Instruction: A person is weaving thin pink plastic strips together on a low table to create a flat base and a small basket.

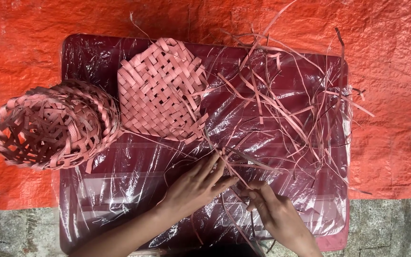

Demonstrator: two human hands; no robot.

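Note:
My left hand (197, 184) reaches in from the lower middle, fingers stretched over thin pink strips (236, 164) on the table, pinching them near the fingertips. My right hand (274, 212) is close beside it, fingers curled around the lower ends of the same strips. A flat woven pink mat (160, 90) lies beyond the hands at the table's far middle. A stack of woven pink baskets (53, 126) rests on its side at the left edge.
The low dark-red table (120, 190) is wrapped in clear crinkled plastic. A loose tangle of long pink strips (291, 104) spreads over its right half. An orange tarp (396, 95) covers the ground around it; grey stone paving (391, 228) shows near me.

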